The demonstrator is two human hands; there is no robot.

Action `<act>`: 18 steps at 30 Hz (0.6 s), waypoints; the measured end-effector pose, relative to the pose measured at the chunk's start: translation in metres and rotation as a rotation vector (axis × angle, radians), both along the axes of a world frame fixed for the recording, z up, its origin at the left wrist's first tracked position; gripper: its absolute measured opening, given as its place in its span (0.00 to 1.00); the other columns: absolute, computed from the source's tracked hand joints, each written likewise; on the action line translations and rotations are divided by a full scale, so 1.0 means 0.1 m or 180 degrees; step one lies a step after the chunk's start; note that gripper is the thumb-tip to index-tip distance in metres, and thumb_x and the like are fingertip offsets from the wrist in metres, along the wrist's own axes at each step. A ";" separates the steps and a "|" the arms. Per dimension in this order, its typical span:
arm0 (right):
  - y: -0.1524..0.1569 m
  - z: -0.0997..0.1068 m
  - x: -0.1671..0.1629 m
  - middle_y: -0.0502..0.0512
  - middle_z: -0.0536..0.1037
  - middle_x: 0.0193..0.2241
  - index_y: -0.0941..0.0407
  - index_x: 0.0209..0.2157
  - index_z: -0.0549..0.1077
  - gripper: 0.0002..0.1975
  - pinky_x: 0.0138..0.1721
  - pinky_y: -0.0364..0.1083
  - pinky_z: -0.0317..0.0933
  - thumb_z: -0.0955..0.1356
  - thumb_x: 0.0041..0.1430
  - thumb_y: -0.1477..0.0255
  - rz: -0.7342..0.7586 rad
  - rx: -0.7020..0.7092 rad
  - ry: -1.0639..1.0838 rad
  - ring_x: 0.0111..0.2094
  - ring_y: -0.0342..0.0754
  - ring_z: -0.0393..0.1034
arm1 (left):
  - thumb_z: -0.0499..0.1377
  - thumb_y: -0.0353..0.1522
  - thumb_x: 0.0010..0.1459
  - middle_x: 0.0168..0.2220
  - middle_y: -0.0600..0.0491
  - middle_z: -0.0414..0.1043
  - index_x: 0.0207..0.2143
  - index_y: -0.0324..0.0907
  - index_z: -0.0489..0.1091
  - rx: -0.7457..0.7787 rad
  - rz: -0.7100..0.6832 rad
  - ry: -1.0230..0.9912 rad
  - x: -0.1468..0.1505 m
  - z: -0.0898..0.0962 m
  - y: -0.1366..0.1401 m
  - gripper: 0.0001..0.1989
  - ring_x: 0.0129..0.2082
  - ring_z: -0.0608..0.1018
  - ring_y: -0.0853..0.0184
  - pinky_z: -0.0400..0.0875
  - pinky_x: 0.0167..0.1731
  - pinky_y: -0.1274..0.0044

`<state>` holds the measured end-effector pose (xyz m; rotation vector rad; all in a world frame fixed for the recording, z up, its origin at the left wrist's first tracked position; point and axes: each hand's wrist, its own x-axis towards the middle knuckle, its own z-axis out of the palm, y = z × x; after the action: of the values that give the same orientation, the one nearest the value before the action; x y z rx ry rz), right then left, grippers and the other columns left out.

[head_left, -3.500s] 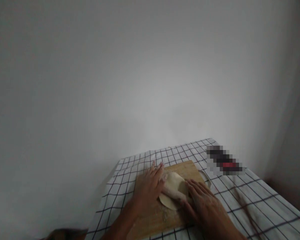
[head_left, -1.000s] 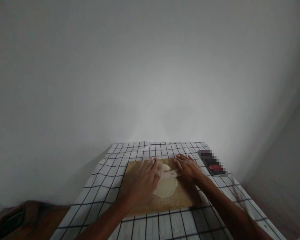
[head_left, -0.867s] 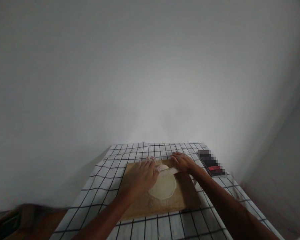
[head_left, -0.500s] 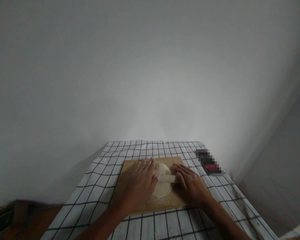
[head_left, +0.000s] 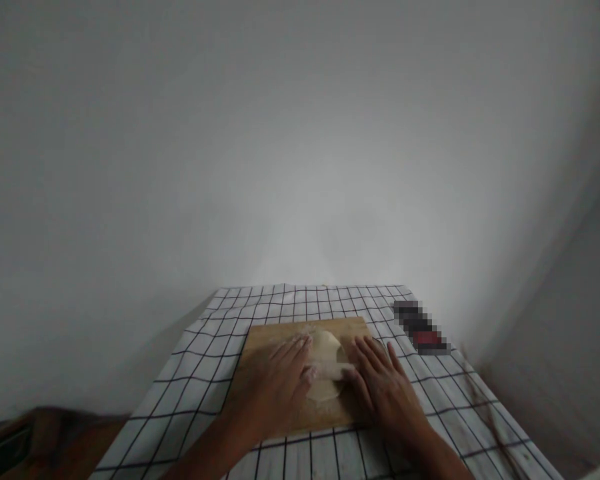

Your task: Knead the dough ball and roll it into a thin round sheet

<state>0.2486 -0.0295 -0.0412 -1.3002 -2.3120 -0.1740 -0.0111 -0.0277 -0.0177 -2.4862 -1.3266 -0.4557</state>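
Observation:
A round, flat sheet of pale dough (head_left: 326, 345) lies on a wooden board (head_left: 265, 337). Across it rests a light rolling pin (head_left: 330, 370), its two ends hidden by my hands. My left hand (head_left: 286, 365), floury at the fingertips, holds the left end, with its fingers stretched forward over the board and its thumb near the pin. At the right end, my right hand (head_left: 383, 377) bears on the pin with spread fingers and its thumb against it. The palms' undersides are out of sight.
The board sits on a table covered by a white cloth with black grid lines (head_left: 200, 373). A pixelated dark and red object (head_left: 423, 330) lies near the table's right edge. A pale wall stands behind, and brown furniture (head_left: 45, 433) shows low at left.
The pin and both hands have shifted a little nearer to me over the dough. My right hand's fingers are more spread. The view has tilted slightly.

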 end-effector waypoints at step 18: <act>0.46 0.24 -0.03 0.59 0.73 0.58 0.56 0.54 0.74 0.19 0.65 0.56 0.57 0.57 0.71 0.72 0.0336 -0.0064 0.0142 0.64 0.53 0.62 | 0.49 0.41 0.69 0.63 0.40 0.65 0.63 0.37 0.62 0.0135 0.0358 -0.0336 0.15 -0.10 0.30 0.25 0.63 0.68 0.52 0.60 0.63 0.56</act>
<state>0.2460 0.0164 -0.0175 -1.1761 -2.3431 -0.0864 0.0037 0.0027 -0.0282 -2.3679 -1.4720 -0.5894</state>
